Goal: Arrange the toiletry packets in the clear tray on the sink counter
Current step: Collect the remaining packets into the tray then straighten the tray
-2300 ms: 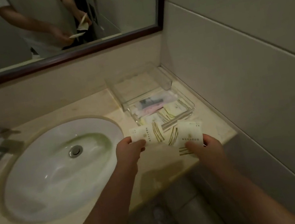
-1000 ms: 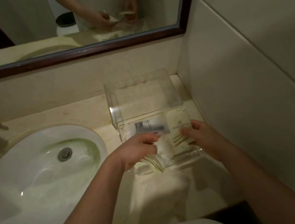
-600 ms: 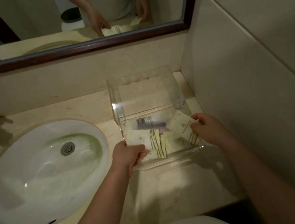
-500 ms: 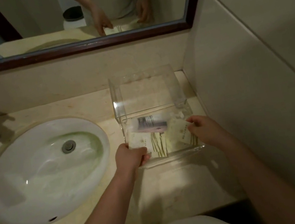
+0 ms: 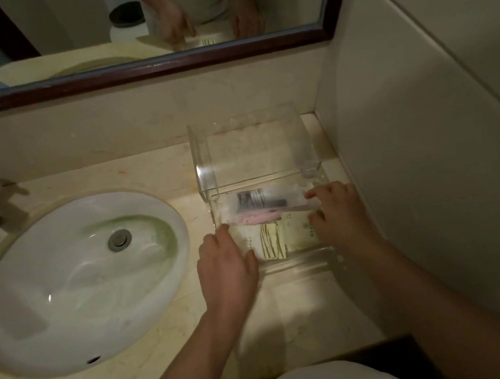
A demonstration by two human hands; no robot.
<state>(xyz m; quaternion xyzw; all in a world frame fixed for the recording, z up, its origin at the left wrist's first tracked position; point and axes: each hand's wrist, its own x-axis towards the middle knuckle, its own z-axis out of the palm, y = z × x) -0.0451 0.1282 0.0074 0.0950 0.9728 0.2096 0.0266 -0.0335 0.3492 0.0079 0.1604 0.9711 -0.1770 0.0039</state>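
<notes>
Left hand (image 5: 224, 262) and right hand (image 5: 341, 215) rest with fingers relaxed, unclenched, on cream packets (image 5: 271, 240) inside the clear tray (image 5: 295, 263), which stands on the surface (image 5: 171, 357) beside the sink (image 5: 59, 289).

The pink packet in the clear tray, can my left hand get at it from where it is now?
Probably yes. The left hand rests at the open-topped front-left corner of the clear tray, fingertips close to the pink packet. Only the clear labelled packet lying partly over it is in the way.
</notes>
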